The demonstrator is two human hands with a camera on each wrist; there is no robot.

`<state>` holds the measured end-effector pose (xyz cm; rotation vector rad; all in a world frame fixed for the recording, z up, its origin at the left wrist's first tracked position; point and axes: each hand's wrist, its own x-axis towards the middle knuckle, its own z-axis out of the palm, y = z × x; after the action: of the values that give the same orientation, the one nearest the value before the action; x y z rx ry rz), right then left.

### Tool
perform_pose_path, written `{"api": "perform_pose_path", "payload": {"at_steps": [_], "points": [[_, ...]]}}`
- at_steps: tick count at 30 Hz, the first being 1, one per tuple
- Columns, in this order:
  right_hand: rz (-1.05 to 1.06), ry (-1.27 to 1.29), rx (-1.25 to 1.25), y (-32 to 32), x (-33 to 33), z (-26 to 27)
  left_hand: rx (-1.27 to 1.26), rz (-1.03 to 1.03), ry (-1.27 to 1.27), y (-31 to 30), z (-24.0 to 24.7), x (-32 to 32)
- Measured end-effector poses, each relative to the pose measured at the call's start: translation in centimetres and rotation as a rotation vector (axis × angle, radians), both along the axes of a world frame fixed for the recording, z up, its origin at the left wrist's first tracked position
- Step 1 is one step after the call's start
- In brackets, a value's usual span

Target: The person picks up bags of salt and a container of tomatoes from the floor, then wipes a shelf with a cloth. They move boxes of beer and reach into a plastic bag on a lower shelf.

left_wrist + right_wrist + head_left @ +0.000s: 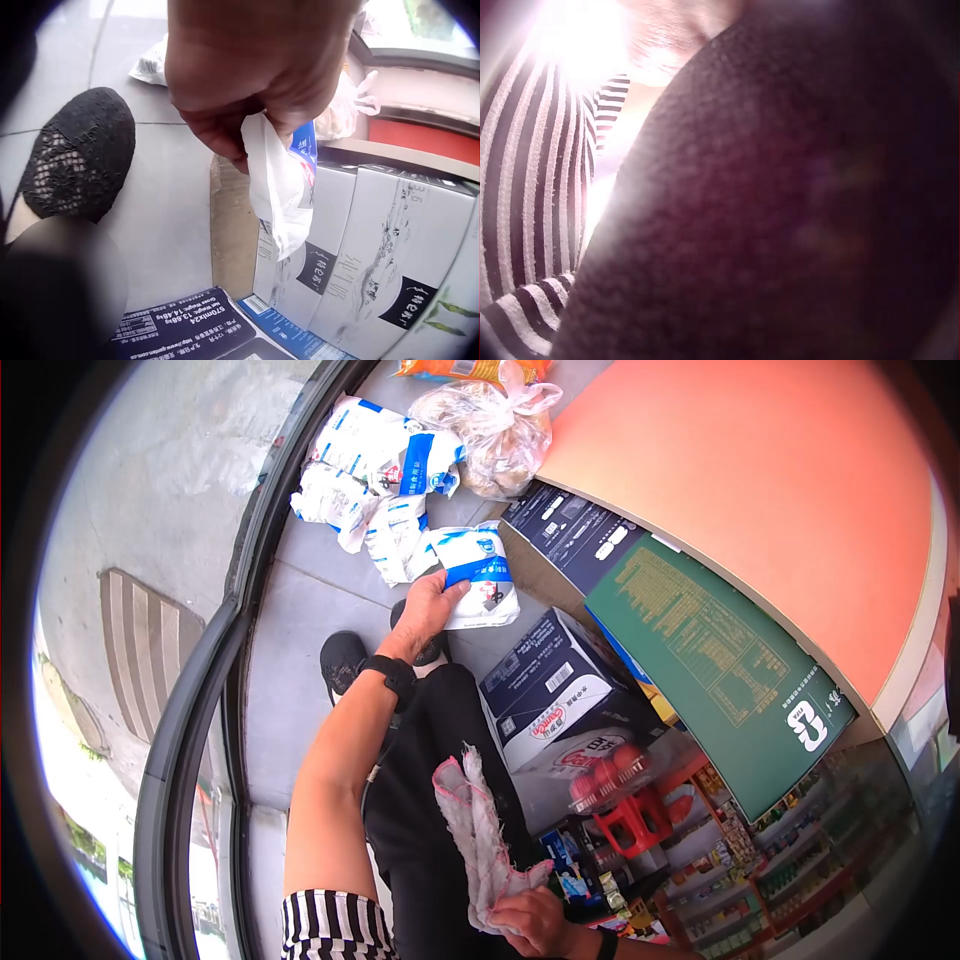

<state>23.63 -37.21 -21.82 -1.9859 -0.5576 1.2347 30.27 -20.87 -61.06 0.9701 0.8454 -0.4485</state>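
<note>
White plastic packet (480, 574) pinched at one edge between my left fingers (457, 591), near where cartons (545, 685) line the floor (310, 595)'s edge; I'd support it from beneath lest it tear. My right fingers (518, 916) curl round the cloth (468, 840).

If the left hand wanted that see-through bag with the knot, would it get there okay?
Probably yes: the knotted bag lies a little past the left hand, with the other white packets mostly off to one side. But that hand grips one blue-and-white packet, so it would likely need to let go first.
</note>
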Motion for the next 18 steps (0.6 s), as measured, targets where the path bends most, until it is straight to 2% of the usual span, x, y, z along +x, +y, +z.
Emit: {"api": "perform_pose_path", "payload": {"at_steps": [2,5,7,8,10,11,13,14,16,17,18], "points": [[-0.004,0.025,-0.006,-0.4,-0.1,0.0,-0.132,0.106,0.023,-1.5,0.3,-0.7],[-0.007,0.036,-0.011,-0.7,0.0,0.0,-0.153,0.115,0.019,-3.1,-1.2,-1.0],[0.003,0.035,-0.025,-0.6,0.2,0.2,0.153,-0.209,-0.089,-3.5,-2.5,-1.3],[0.015,0.026,-0.034,-0.6,0.4,0.3,0.151,-0.208,-0.089,-3.6,-2.8,-1.7],[0.011,0.024,-0.031,-0.5,0.7,0.1,0.348,-0.241,-0.036,-2.7,-3.4,-2.6],[0.004,0.031,-0.027,-0.5,0.6,0.2,0.352,-0.246,-0.031,-1.7,-3.5,-3.4],[0.002,0.024,-0.02,-0.6,0.5,0.2,0.406,-0.342,0.309,1.4,-2.5,-3.6],[0.001,0.014,-0.02,-0.7,0.6,0.1,0.413,-0.342,0.306,2.6,-2.0,-3.3],[0.007,0.006,-0.019,-0.7,0.6,0.1,0.754,-0.017,0.509,4.2,-1.5,-3.1],[0.014,-0.002,-0.022,-0.8,0.5,0.1,0.752,-0.018,0.51,4.7,-1.6,-2.8],[0.015,-0.004,-0.026,-0.8,0.5,0.0,0.714,0.103,0.277,5.2,-2.4,-2.1]]}}
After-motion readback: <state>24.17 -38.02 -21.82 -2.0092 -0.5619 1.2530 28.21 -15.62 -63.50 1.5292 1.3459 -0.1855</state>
